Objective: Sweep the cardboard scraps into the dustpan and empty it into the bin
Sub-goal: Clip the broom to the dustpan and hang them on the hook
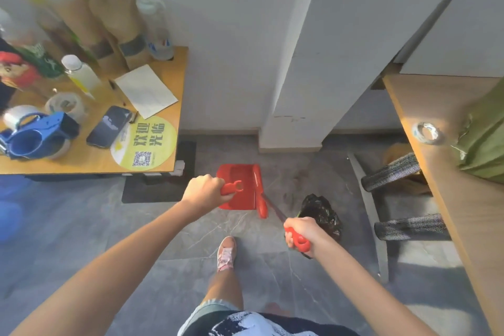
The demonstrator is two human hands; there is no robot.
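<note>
L hand fisted round the red dustpan handle, grip tight on it. Dustpan sits on the grey floor w/ its mouth twd the wall, just off the tabletop's front-right corner. R hand closed round the red broom handle end; thin shaft runs up-left to the red head, which lies along the dustpan's right edge, touching it. Black bag on the floor just beyond the R hand, partly hidden by it. Scraps: can't tell any in the pan or on the floor. Pink shoe planted below the dustpan. Tabletop at left carries a phone, yellow round sticker, blue tape dispenser.
</note>
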